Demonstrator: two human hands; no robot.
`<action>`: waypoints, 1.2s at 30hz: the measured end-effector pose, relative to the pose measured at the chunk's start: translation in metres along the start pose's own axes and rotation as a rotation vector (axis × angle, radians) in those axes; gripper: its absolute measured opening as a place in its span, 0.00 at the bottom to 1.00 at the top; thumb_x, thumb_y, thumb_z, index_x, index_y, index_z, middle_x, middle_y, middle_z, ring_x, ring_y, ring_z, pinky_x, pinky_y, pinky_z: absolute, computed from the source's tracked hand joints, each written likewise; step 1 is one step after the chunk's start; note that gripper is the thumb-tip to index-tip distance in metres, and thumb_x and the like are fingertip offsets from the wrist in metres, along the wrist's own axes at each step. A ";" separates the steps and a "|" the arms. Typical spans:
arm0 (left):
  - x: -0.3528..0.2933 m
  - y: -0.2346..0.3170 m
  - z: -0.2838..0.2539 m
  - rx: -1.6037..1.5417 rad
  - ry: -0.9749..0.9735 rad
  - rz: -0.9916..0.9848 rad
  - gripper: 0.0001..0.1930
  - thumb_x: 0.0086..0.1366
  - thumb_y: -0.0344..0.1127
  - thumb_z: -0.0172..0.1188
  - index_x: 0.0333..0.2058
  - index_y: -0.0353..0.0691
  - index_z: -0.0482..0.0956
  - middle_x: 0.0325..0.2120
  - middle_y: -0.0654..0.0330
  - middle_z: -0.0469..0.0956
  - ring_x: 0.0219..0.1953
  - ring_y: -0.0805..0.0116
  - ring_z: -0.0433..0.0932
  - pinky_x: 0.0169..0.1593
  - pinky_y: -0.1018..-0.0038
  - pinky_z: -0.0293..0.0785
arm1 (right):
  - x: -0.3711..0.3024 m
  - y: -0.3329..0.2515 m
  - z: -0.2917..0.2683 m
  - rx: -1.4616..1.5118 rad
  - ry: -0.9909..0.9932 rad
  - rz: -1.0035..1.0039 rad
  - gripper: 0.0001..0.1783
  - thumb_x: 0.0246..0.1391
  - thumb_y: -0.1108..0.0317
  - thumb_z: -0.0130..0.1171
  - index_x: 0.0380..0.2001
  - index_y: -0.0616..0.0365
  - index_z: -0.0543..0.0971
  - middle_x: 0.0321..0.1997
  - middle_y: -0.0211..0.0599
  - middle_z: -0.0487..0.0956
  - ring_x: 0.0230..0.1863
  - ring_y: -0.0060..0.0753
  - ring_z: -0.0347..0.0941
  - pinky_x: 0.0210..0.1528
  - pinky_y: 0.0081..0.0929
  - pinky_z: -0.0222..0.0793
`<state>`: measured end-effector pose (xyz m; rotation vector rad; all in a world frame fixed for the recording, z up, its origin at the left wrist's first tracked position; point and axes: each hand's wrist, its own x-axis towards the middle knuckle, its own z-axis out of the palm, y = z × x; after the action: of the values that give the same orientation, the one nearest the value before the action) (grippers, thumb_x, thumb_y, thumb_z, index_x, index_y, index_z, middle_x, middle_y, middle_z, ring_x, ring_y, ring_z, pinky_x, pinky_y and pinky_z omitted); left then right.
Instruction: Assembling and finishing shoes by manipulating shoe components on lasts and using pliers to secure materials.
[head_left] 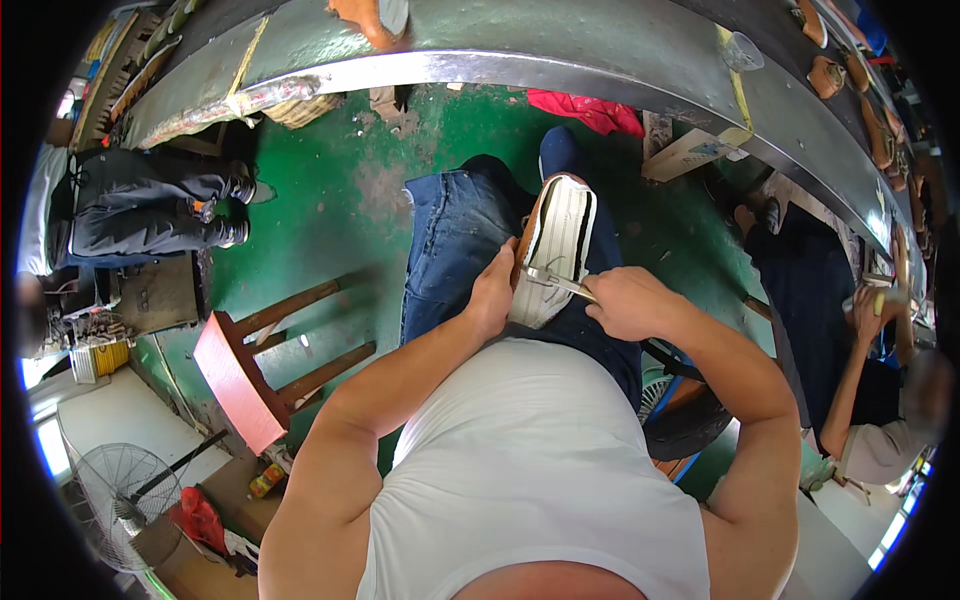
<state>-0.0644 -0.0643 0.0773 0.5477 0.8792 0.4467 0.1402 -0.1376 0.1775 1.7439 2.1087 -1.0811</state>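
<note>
Both hands are working on a shoe (553, 250) lying sole-up on the person's lap. Left hand (492, 296) is gripping the shoe's left edge, holding it steady. Right hand (625, 302) is closing around a metal tool (558, 285), pressing its tip against the white sole. Beside the left knee, a red stool (240, 380) is standing on the green floor (330, 210).

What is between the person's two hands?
In the head view, a shoe with a white sole sits on the lap between the left hand and right hand, with a metal tool lying across it.
</note>
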 end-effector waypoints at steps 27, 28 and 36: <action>0.029 0.003 -0.013 1.272 -0.022 0.802 0.29 0.73 0.35 0.47 0.70 0.40 0.54 0.68 0.36 0.53 0.67 0.37 0.61 0.67 0.62 0.62 | 0.040 0.032 0.075 0.261 0.822 0.118 0.14 0.55 0.67 0.61 0.43 0.60 0.74 0.36 0.49 0.80 0.38 0.57 0.78 0.41 0.46 0.74; 0.029 0.005 -0.011 1.346 -0.061 0.764 0.29 0.73 0.35 0.47 0.71 0.44 0.54 0.69 0.36 0.51 0.67 0.36 0.60 0.68 0.62 0.62 | 0.037 0.041 0.072 0.262 0.819 0.115 0.14 0.55 0.67 0.61 0.43 0.60 0.74 0.36 0.49 0.80 0.38 0.57 0.78 0.41 0.46 0.74; 0.024 0.033 0.010 1.538 -0.158 0.427 0.32 0.72 0.44 0.48 0.72 0.57 0.52 0.70 0.32 0.41 0.66 0.34 0.61 0.67 0.60 0.64 | 0.024 0.048 -0.002 0.502 0.490 0.085 0.16 0.63 0.59 0.56 0.38 0.63 0.75 0.28 0.53 0.79 0.33 0.61 0.77 0.40 0.45 0.73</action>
<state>-0.0473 -0.0274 0.0883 2.1723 0.8257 0.0085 0.1782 -0.1160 0.1460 2.5301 2.1048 -1.3560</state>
